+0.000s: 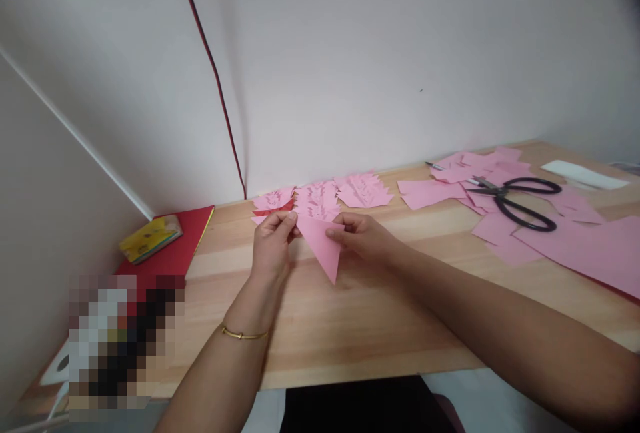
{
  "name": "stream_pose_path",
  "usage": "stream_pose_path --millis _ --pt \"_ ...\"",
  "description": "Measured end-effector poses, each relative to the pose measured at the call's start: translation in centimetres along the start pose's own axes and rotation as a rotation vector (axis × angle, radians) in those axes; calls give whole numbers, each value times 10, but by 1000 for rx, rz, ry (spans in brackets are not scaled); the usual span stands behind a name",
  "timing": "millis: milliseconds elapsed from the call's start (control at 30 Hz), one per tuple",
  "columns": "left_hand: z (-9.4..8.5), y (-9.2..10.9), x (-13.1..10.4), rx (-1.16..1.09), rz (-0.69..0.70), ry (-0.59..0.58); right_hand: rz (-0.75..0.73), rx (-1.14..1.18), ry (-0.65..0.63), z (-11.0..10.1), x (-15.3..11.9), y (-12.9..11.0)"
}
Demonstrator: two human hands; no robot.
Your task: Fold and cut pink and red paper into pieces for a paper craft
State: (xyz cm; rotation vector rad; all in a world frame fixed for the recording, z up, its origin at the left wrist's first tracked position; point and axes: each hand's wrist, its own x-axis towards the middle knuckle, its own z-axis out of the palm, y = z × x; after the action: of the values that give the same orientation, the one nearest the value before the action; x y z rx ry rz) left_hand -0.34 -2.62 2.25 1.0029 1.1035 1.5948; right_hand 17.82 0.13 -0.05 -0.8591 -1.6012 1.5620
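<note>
A pink paper triangle [323, 246] is held up between my two hands above the wooden table [350, 340], one point hanging down. My left hand [274, 243] pinches its upper left corner between thumb and fingers. The upper right edge is gripped by my right hand [365, 236], thumb in front. Just behind the triangle lie cut pink paper pieces with jagged edges [363, 190], in a row near the wall. A bit of red paper shows among the pieces at the left of that row.
Black-handled scissors [505, 200] lie open on pink scraps [505, 246] at the right, near a pen [435, 166] and a white strip [585, 174]. At the left, a yellow packet [150, 238] rests on red sheets [195, 236]. A blurred patch covers the lower left.
</note>
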Motion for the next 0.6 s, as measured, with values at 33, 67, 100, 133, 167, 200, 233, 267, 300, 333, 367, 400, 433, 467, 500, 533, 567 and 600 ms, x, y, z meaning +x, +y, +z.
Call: stream_pose_path --millis 33,67,100,133,167,200,233,267,300,333,367,400,433,467,500,533,567,600 --pt "1 0 0 -23 -1 2 -7 7 -4 0 0 0" --pt "2 -1 0 -49 -2 9 -12 11 -9 0 1 1" --pt "2 -2 0 -72 -6 20 -17 12 -12 0 1 1" --pt "3 -3 1 -92 -12 36 -20 9 -14 0 1 1" --pt "3 -4 1 -107 -20 53 -24 2 -14 0 1 2" --pt "4 -5 1 -121 -29 74 -27 -9 -10 0 1 2" --pt "4 -5 1 -132 -38 91 -29 -22 -3 0 1 3" --pt "4 -6 1 -139 -52 99 -32 -37 10 -1 0 3" --pt "5 -6 1 -139 -73 93 -33 -52 28 -1 0 3" --pt "5 -7 0 -130 -105 64 -34 -70 48 -1 0 3" --pt "6 -7 -1 -113 -146 17 -38 -92 69 0 -1 3" --pt "7 -7 -2 -91 -188 -35 -48 -117 87 1 0 2" --pt "7 -8 -3 -73 -225 -82 -64 -142 100 1 0 1" --pt "8 -8 -4 -64 -247 -115 -79 -170 98 1 1 -1" --pt "8 -9 -5 -66 -255 -127 -89 -203 82 0 2 -4" --pt "8 -9 -5 -78 -251 -117 -96 -240 61 -3 3 -8" --pt "8 -9 -4 -95 -238 -91 -105 -288 53 -8 4 -13" --pt "8 -8 -3 -112 -231 -65 -113 -352 65 -17 6 -17"
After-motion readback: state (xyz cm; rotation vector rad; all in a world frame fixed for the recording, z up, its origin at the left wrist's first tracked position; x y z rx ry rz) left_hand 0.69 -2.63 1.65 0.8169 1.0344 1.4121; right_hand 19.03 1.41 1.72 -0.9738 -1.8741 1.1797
